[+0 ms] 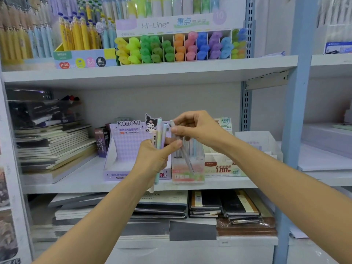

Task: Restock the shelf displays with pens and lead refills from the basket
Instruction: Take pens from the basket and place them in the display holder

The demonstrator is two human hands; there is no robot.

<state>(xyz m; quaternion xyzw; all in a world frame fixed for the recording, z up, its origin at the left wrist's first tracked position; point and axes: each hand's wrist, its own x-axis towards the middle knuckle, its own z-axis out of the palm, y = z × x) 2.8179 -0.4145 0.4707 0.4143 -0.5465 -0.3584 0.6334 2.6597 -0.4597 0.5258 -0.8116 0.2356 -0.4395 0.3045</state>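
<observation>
My left hand (154,159) grips a small bundle of pastel pens (159,138), upright in front of the middle shelf. My right hand (196,128) pinches one grey pen (185,157) near its top; the pen slants down to the right over a clear pen display box (187,168) with a pink and green front. Behind the bundle stands the purple KUROMI lead refill display (125,147). Right of the clear box sits a white lead refill box marked 100 (221,167). No basket is in view.
The upper shelf (152,72) carries a Hi-Line highlighter display (177,47) and yellow and blue pens (76,35). Notebooks are stacked at the left of the middle shelf (53,147) and on the shelf below (205,206). A blue upright (293,111) bounds the bay on the right.
</observation>
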